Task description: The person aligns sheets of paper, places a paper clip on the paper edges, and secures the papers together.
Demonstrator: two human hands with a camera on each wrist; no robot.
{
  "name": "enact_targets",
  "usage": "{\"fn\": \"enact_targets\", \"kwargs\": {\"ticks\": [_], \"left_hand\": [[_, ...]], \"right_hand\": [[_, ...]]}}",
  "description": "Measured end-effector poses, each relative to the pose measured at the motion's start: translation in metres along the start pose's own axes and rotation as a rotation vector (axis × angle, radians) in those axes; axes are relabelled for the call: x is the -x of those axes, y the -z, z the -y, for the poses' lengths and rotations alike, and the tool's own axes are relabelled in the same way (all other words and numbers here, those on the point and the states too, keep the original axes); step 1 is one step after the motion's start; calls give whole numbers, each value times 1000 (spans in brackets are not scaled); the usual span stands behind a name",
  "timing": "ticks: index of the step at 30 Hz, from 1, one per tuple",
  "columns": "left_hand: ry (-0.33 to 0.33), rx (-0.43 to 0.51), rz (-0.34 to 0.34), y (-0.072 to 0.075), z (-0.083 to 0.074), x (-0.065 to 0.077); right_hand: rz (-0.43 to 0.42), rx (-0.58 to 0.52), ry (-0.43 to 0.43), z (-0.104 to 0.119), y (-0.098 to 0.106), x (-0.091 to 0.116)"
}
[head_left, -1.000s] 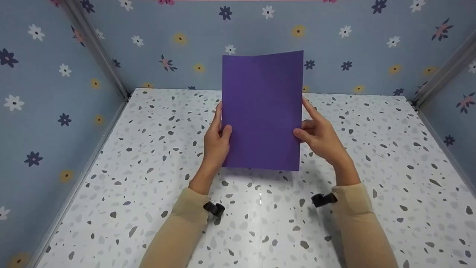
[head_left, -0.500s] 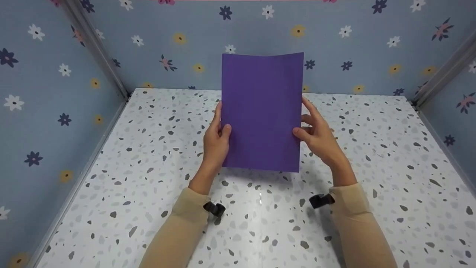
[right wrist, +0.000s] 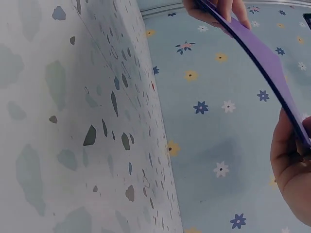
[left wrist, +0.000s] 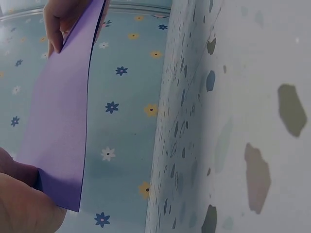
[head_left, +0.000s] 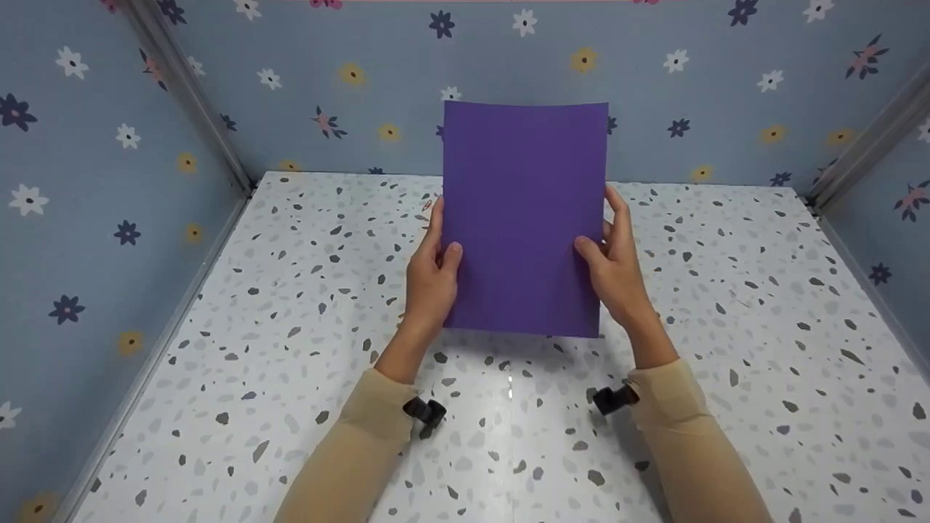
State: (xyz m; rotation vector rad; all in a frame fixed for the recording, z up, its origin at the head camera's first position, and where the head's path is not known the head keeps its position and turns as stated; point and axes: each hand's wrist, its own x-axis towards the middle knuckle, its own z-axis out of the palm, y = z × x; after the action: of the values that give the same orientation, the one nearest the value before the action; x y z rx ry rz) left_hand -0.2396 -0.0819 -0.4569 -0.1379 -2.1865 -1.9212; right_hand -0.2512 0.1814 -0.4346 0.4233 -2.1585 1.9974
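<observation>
Both hands hold up a purple sheet of card over the table, its long sides running away from me and its top edge overlapping the back wall. At its left side my left hand grips it, thumb on the face and fingers behind. My right hand pinches the right side the same way, its thumb lying on the front. In the left wrist view the sheet looks thin, with a dark edge. The right wrist view shows it slightly bowed between the hands. Most fingertips are hidden behind it.
A white speckled table lies beneath the hands. Flowered blue panels rise at the back and both sides, with metal posts in the corners. A tiny red looped thing lies on the table just left of the sheet.
The sheet has shifted slightly right. My right hand has moved its hold, its thumb now farther onto the sheet's face. The tiny red thing has come into view at the left.
</observation>
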Motion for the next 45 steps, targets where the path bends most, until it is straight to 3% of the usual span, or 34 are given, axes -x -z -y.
{"fn": "enact_targets", "kwargs": {"ticks": [9,29,38,45], "left_hand": [[-7,0,23,-3,-1,2],[-27,-1,65,-3,-3,3],[-22,-23,64,-4,-3,3],[-36,-26,61,-4,-3,3]], "right_hand": [[-100,22,64,-4,-8,0],[-157,79,141,-4,-3,0],[-285,226,175,-2,-7,0],[-323,285,168,1,-11,-1]]}}
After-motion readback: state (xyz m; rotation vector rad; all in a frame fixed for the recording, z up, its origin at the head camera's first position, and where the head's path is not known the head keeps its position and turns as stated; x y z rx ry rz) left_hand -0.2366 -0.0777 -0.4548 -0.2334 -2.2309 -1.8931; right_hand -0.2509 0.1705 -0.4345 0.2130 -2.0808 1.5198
